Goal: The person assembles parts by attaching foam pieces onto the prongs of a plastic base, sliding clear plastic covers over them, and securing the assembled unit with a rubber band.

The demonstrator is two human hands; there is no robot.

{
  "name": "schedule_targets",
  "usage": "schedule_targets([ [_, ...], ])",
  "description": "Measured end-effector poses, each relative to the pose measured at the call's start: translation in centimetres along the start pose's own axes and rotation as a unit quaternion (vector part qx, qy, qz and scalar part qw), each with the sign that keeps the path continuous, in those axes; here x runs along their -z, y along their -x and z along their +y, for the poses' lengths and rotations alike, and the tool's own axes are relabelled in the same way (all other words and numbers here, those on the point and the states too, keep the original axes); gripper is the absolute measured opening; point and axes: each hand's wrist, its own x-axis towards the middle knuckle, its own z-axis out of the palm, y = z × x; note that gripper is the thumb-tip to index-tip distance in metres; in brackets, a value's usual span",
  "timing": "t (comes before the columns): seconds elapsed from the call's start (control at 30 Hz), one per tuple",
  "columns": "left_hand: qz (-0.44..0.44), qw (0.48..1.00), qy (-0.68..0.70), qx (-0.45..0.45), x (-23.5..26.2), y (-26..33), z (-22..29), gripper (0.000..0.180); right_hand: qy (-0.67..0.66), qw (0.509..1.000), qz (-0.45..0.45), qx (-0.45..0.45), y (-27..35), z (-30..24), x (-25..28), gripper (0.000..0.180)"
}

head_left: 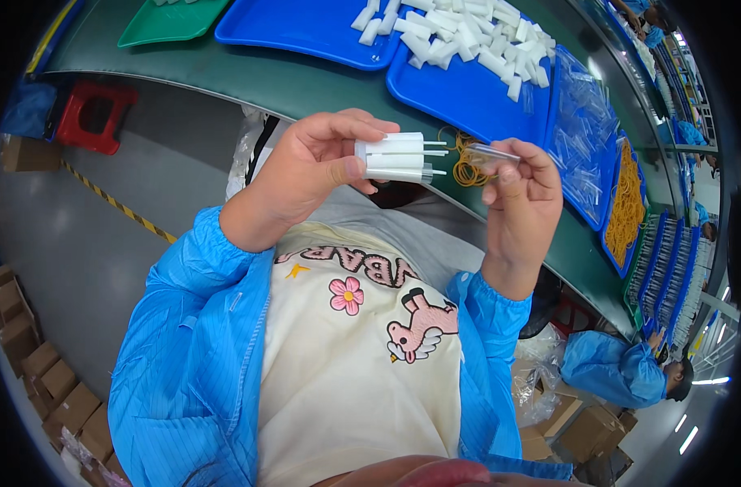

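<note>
A single head-worn fisheye view looks steeply down, close over the person's chest and raised hands. The long dark green worktop (305, 85) curves across the far side, straight edges bending toward the rim.

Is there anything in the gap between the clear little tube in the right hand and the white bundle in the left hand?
Nothing visible does. The right hand pinches a clear tube, and the left hand grips the white bundle beside it. Only open air lies between them; the loose rubber bands sit behind, on the green table.

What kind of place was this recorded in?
Probably a factory assembly line: blue trays of small white parts along a long green bench, another worker in a blue coat, and stacked cardboard boxes.
</note>
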Motion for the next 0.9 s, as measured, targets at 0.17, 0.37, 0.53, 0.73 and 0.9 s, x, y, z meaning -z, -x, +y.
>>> schedule_targets([
  [0.17,-0.021,1.0,0.0,0.007,-0.2,0.0,-0.4,0.032,0.019,1.0,-0.005,-0.007,1.6,0.4,-0.6,0.026],
  [0.37,-0.019,1.0,-0.012,0.006,-0.7,0.3,-0.5,0.032,0.013,0.998,-0.055,0.012,2.4,0.5,-1.4,0.029],
  [0.53,-0.021,0.999,-0.022,-0.014,-0.5,0.6,-0.5,0.03,0.021,0.998,-0.046,0.048,3.1,1.0,-1.9,0.028],
  [0.73,-0.003,0.998,-0.055,-0.018,-0.8,0.6,0.6,0.028,-0.004,0.993,-0.029,0.117,3.9,2.7,-2.6,0.03],
  [0.9,0.004,0.995,-0.099,-0.03,-0.5,0.7,1.0,0.028,-0.018,0.995,-0.015,0.102,4.2,3.6,-2.6,0.03],
])
